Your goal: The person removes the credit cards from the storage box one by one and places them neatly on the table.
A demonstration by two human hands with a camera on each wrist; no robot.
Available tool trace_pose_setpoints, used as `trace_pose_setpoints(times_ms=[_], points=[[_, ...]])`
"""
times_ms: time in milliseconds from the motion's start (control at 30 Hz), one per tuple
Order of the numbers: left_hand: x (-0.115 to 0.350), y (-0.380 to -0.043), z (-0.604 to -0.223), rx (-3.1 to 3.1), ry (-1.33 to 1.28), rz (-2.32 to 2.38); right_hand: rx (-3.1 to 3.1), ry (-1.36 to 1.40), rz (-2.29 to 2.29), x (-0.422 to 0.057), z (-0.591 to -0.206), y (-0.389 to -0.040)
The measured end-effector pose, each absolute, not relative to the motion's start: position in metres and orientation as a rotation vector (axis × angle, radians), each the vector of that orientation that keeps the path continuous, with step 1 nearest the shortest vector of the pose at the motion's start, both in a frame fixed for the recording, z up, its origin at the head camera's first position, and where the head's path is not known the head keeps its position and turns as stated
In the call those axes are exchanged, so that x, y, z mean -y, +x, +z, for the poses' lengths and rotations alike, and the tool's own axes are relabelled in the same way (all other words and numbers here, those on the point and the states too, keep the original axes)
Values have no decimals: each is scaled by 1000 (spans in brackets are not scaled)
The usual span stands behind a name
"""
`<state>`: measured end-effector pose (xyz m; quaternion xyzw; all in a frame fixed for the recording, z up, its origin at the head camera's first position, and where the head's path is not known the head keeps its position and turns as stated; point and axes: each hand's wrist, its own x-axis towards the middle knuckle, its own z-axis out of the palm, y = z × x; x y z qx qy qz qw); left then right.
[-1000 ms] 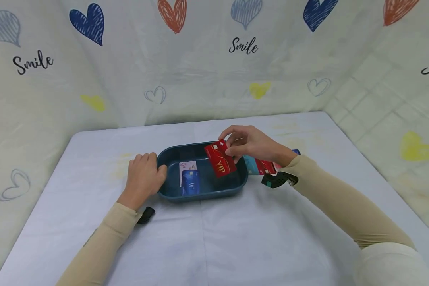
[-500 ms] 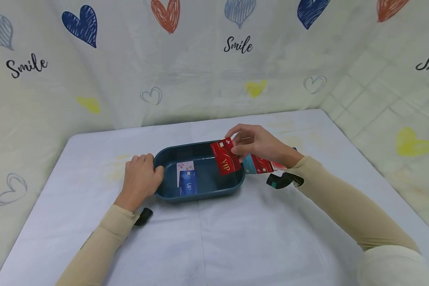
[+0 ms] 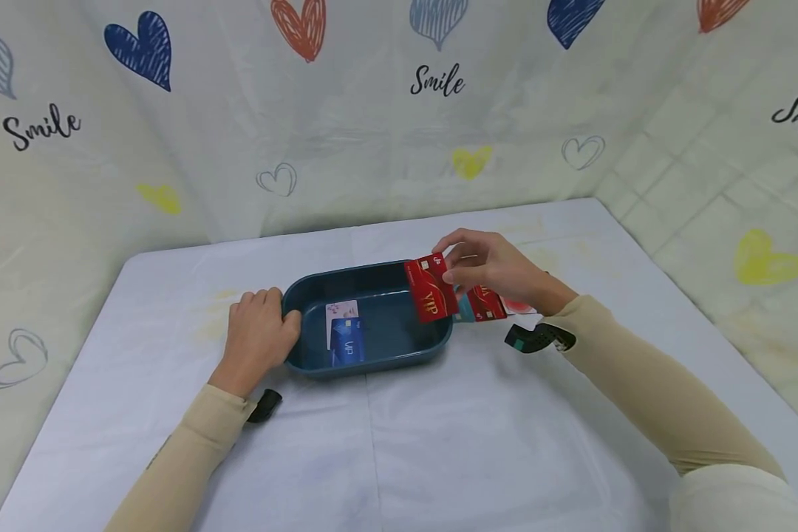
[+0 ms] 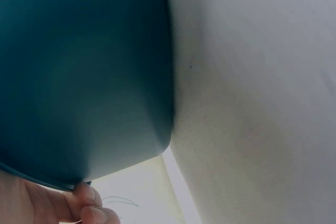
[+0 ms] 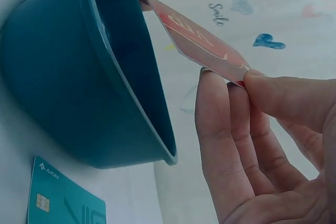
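My right hand point(image 3: 488, 267) pinches a red VIP card point(image 3: 431, 288) between thumb and fingertips, over the right end of a dark blue-green tray point(image 3: 399, 356). The right wrist view shows the same red card point(image 5: 197, 38) tilted above the tray's rim. My left hand point(image 3: 256, 336) grips the tray's left end, its fingertips point(image 4: 94, 214) curled at the rim in the left wrist view. Inside the tray, a blue VIP card point(image 3: 347, 341) partly overlaps a pale flowered card point(image 3: 340, 310).
Right of the tray, a teal card point(image 5: 65, 198), another red card point(image 3: 487, 304) and a pinkish card point(image 3: 517, 306) lie on the white-covered table point(image 3: 439, 443), partly hidden by the right hand. A heart-printed backdrop point(image 3: 359, 118) hangs behind the table.
The right hand has carried the red VIP card rightward, from over the tray's interior to its right rim. The left hand stays on the tray's left end; the head view has shifted slightly.
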<state>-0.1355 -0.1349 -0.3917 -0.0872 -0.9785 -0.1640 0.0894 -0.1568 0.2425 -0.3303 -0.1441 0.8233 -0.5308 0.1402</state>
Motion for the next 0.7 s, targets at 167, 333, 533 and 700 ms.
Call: trace_pose_setpoints(times_ms=[167,333,533,700], points=[[134,-136,-392,2909,-254,-474,-2384,-410,-1560,-250,-333,-154],[134,-136,-392,2901,-258,-458,-2400,-383,-1573,-256,-337,-153],[133,-136,-393,2894,-261,-461,-2420,-330,-1588,-265,-342,-151],[133,-136,-393,2890,-266,-461,-2412,-313,-1609,-272,-347,-150]])
